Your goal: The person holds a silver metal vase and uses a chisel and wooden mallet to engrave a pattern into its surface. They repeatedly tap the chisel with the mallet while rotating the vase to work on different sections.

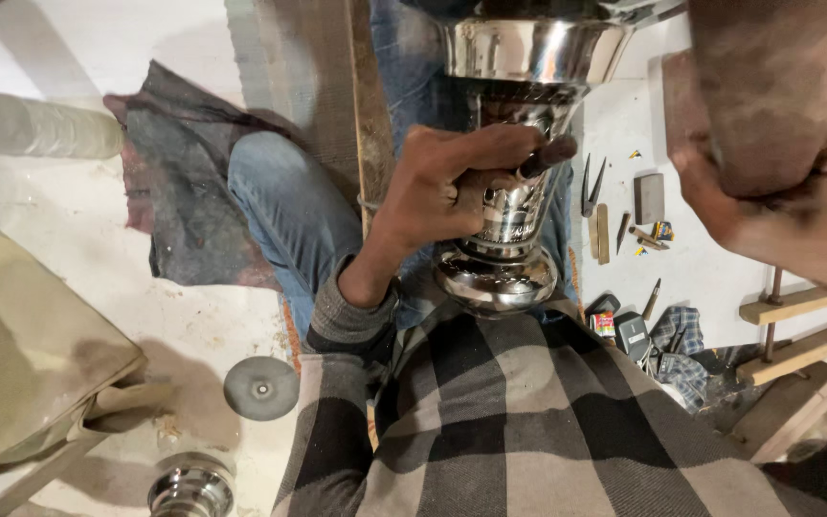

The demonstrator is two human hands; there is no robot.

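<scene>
We steadied a polished metal vase [514,144].
Our left hand [452,187] clasped its narrow stem at twelve o'clock; our right hand [777,163] clenched a brown block [768,86]. It seemed rigid, slippery, weighty.

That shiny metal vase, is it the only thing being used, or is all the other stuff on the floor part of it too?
In use:
- shiny metal vase, gripped round its stem by the left hand
- dark block, held in the right hand

Just lying about:
- grey disc
- pliers
- dark cloth
- small tools
- wooden stand
</scene>
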